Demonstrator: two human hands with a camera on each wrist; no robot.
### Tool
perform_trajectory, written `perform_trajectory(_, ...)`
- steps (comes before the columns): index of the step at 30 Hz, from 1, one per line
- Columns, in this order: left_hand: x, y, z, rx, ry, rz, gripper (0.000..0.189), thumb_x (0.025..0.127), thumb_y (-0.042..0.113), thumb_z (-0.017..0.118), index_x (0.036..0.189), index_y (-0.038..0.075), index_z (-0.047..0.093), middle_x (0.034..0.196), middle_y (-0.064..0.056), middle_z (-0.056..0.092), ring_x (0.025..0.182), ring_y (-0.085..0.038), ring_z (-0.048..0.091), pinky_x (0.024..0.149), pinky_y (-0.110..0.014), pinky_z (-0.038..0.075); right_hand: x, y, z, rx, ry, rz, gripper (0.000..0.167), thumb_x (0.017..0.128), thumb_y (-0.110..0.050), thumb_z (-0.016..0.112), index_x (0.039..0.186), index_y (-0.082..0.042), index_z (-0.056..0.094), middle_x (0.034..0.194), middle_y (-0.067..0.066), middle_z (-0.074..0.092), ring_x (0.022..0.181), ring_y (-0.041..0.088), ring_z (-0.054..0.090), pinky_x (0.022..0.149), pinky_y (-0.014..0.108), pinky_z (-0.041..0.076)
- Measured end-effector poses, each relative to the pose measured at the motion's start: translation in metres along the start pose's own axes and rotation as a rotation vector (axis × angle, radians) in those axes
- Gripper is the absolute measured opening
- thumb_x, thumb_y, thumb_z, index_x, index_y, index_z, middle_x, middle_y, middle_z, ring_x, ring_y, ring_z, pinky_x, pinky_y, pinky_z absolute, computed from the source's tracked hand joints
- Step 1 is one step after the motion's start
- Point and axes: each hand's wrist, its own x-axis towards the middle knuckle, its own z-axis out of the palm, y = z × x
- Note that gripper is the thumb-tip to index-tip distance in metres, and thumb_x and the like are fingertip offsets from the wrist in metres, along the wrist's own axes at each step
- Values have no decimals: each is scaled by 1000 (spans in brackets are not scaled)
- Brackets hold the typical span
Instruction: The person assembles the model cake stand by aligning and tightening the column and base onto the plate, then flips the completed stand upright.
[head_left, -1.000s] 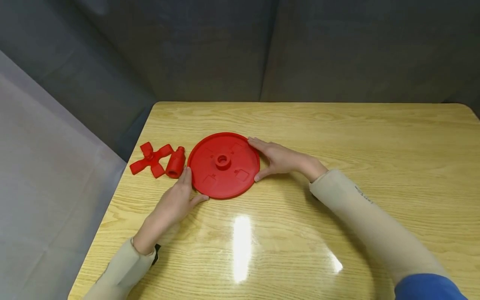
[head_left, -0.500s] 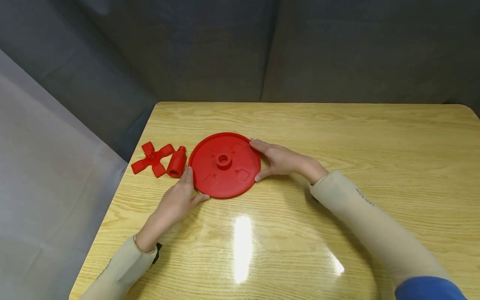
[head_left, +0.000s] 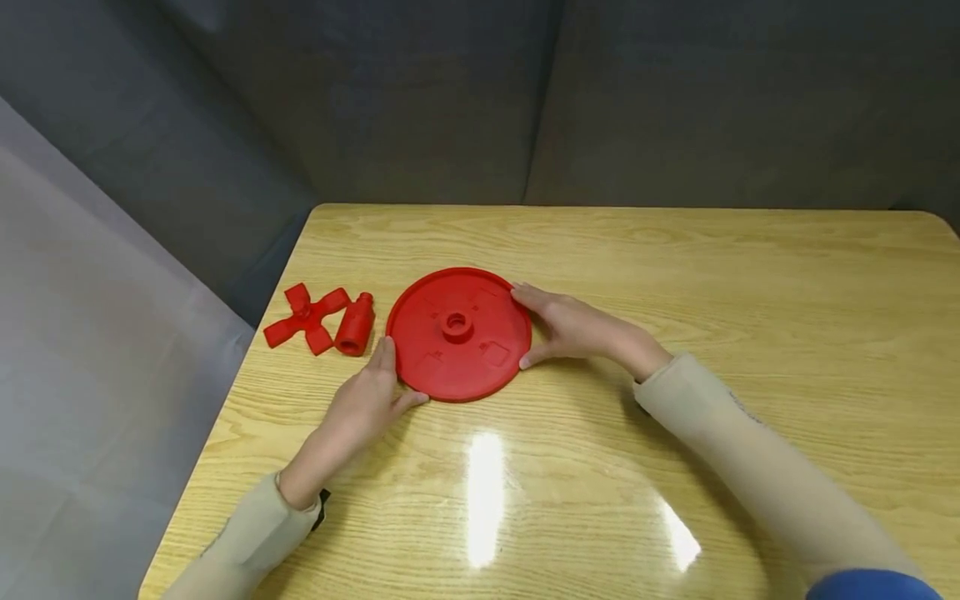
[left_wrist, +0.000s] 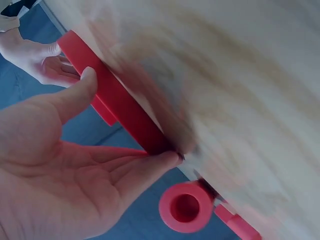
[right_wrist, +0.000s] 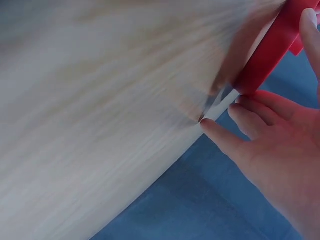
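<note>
A round red disc (head_left: 457, 371) with a raised rim and a hollow hub at its centre lies low over the table. On its near left rim rests my left hand (head_left: 363, 400), thumb spread from the fingers. My right hand (head_left: 581, 329) touches the right rim in the same way. In the left wrist view the disc (left_wrist: 115, 102) shows edge-on, with straight fingers and thumb against its side. The right wrist view has fingertips (right_wrist: 212, 125) down at the tabletop, beside the disc (right_wrist: 265, 50).
Left of the disc lie a red bottle-shaped piece (head_left: 356, 327) with a hollow end and a red cross-shaped piece (head_left: 306, 318) with a central peg. The glossy wooden table (head_left: 712, 267) extends far to the right. A dark curtain (head_left: 420, 100) hangs behind it.
The disc has shifted slightly to the right and a little nearer, and both hands have moved along with it. A wider gap now separates it from the bottle-shaped piece.
</note>
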Motion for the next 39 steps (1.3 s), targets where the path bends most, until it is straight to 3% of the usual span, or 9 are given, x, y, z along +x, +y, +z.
perform_trajectory(1,0,2,1,2,4,8,95,86,32,77,144,-20,23,148,-37,28,99,-43,65,61,-36,57,-3,0,-1,-7,2,4,104,77,-43,83,151,4,27,159,18,23,146,32,21,115,46,27)
perform_trajectory(2,-1,4,2,9,11,18,94,86,32,77,144,-20,24,147,-37,29,104,-44,63,64,-36,58,-7,1,-1,-10,5,3,104,77,-42,84,151,5,28,159,19,23,146,33,21,115,47,27)
perform_trajectory(9,-5,24,7,22,-13,40,91,87,33,75,145,-18,26,148,-35,30,84,-34,68,52,-28,52,-38,4,0,-11,33,8,104,76,-41,85,150,6,29,157,21,24,145,36,24,113,48,30)
perform_trajectory(13,-9,32,12,9,-17,63,91,88,34,74,146,-17,26,150,-34,29,100,-38,66,55,-31,55,-56,4,3,-23,57,31,104,75,-42,85,150,6,30,157,22,26,144,36,25,112,50,31)
perform_trajectory(16,-11,38,14,3,-19,87,90,88,34,74,146,-17,26,150,-33,29,123,-41,53,67,-38,59,-71,2,7,-42,85,42,105,74,-43,85,149,7,32,156,23,27,143,38,27,111,51,33)
perform_trajectory(19,-12,43,17,5,-24,111,89,89,34,74,145,-17,27,150,-33,30,131,-40,45,77,-42,58,-84,-1,10,-67,122,42,105,72,-43,86,148,8,34,155,24,28,142,39,29,109,52,34)
perform_trajectory(27,-14,54,22,1,-48,167,88,88,33,75,145,-16,29,151,-31,30,135,-37,41,83,-43,57,-120,-12,21,-129,187,102,101,74,-42,85,146,9,36,153,25,32,138,43,33,106,59,35)
perform_trajectory(33,-16,59,23,8,-69,199,89,86,35,76,145,-14,31,152,-30,30,133,-36,43,75,-42,58,-138,-20,30,-143,230,144,102,74,-45,84,146,8,37,152,26,33,138,42,35,105,63,33)
perform_trajectory(39,-21,66,26,20,-76,256,89,85,33,78,145,-15,32,150,-30,33,134,-36,43,76,-40,59,-156,-27,38,-139,246,202,103,73,-47,84,147,7,36,153,24,33,138,41,35,106,63,31)
